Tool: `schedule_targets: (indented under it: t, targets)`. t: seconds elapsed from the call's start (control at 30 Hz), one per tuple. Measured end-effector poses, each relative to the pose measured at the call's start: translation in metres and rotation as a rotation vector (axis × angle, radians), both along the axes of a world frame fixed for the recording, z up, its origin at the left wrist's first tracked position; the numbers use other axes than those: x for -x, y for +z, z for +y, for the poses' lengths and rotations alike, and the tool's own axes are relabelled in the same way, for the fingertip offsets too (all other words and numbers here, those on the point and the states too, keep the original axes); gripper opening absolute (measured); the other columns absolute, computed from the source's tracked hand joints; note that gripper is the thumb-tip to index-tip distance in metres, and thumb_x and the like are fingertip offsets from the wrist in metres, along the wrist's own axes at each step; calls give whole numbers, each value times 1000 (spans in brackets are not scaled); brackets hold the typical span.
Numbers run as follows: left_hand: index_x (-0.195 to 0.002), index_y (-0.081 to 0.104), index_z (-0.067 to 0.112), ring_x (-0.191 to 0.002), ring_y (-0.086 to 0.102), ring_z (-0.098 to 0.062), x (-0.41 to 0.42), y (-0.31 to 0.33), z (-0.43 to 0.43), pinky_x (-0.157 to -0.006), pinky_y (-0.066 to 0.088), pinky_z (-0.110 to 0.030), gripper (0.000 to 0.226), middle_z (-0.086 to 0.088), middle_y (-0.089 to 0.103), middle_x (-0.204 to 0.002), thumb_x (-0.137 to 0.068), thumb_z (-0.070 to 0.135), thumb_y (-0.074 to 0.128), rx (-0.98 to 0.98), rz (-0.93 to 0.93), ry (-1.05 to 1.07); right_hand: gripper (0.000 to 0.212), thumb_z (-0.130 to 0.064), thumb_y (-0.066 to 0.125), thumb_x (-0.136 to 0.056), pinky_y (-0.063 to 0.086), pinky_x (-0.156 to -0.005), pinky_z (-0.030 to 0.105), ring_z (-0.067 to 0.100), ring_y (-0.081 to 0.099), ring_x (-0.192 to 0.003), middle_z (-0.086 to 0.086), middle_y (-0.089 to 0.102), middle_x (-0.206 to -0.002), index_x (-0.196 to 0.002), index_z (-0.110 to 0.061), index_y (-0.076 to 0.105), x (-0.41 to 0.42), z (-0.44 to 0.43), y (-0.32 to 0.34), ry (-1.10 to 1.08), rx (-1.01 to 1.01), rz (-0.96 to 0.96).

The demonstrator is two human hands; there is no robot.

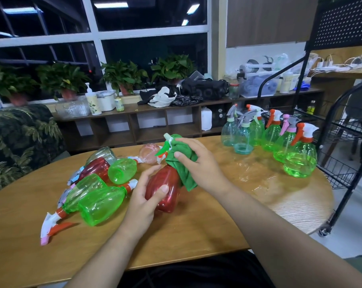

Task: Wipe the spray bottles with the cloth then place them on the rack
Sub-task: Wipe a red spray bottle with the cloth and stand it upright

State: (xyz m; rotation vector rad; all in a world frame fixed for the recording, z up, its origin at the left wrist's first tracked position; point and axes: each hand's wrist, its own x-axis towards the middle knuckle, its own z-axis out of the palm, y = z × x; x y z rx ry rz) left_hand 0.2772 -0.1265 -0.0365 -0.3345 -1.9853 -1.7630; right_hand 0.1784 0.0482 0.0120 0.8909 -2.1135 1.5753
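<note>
At the left of the table [176,235] lies a heap of unwiped bottles [97,196], tumbled on their sides. Next to it the left hand [143,202] grips the red bottle [167,190] round its body, fingers curled behind, thumb pressed on the front, holding it tilted just above the tabletop. The right hand [198,163] pinches the green cloth [184,167] round the neck and trigger. The nozzle is mostly wrapped, so how firmly is hard to say. Further right stand the upright bottles [273,136], near the rack [342,152]. The risk, I think, is slick plastic — a hard twist could slip the bottle into the heap — or the cloth snagging on the trigger.
</note>
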Motion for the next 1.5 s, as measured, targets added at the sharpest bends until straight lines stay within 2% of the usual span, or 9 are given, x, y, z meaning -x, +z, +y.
schedule_targets:
  t: [0.2,0.33,0.47,0.63,0.73,0.9,1.13,1.3,1.5]
  targets:
    - [-139,61,25,-126,67,-20,3,-6,0,-103,54,-31,59,3,68,-136,-86,45,76,70,-13,-10,33,-29,76,-100,48,-101,17,-4,64,-115,-18,71,-123,-132,-30,73,2,4,17,-59,-26,23]
    - [-141,60,15,-130,64,-27,5,-5,-6,-104,54,-42,61,-4,67,-140,-87,37,75,-80,1,1,14,-30,73,-102,55,-80,20,0,71,-88,-13,78,-96,-114,-27,78,7,4,16,-10,-60,-125]
    - [-141,62,18,-133,61,-36,7,-6,-14,-106,52,-57,58,-9,63,-144,-87,36,75,-170,-16,-41,11,-27,72,-102,61,-92,45,17,76,-94,-2,79,-101,-110,-24,79,12,10,13,76,-27,-261]
    - [-139,62,14,-122,67,-34,9,-7,-9,-93,59,-44,51,-10,67,-139,-89,22,69,-174,-74,-121,16,-23,72,-102,60,-95,31,12,75,-102,-6,80,-108,-118,-23,77,12,6,39,108,142,-199]
    - [-139,63,13,-124,64,-40,8,-8,-11,-100,53,-55,57,-15,65,-141,-85,28,73,-241,-63,-136,14,-24,72,-103,59,-85,23,10,76,-95,-2,81,-106,-115,-20,77,12,7,45,153,-7,-230]
    - [-144,57,7,-123,61,-43,10,-5,-18,-105,44,-64,70,-20,61,-146,-81,32,74,-373,-67,-120,11,-24,72,-103,60,-81,30,14,77,-87,4,81,-101,-109,-17,78,12,15,36,179,-149,-306]
    - [-140,61,10,-126,60,-49,9,-6,-13,-104,48,-61,63,-19,62,-144,-82,31,73,-341,-109,-129,14,-28,73,-101,61,-90,38,15,76,-95,-5,80,-101,-113,-24,78,12,4,38,49,6,-203]
    - [-141,61,10,-125,59,-51,5,0,-15,-99,48,-60,67,-21,61,-145,-79,31,74,-405,-137,-167,12,-24,70,-103,59,-85,41,20,72,-82,6,77,-91,-101,-14,77,7,5,29,156,81,-439]
    - [-144,59,11,-115,67,-44,3,3,-16,-75,64,-52,71,-20,60,-147,-77,33,70,-468,-161,-251,25,-18,68,-103,62,-70,37,25,71,-77,16,75,-97,-120,0,72,-4,15,34,384,335,-833]
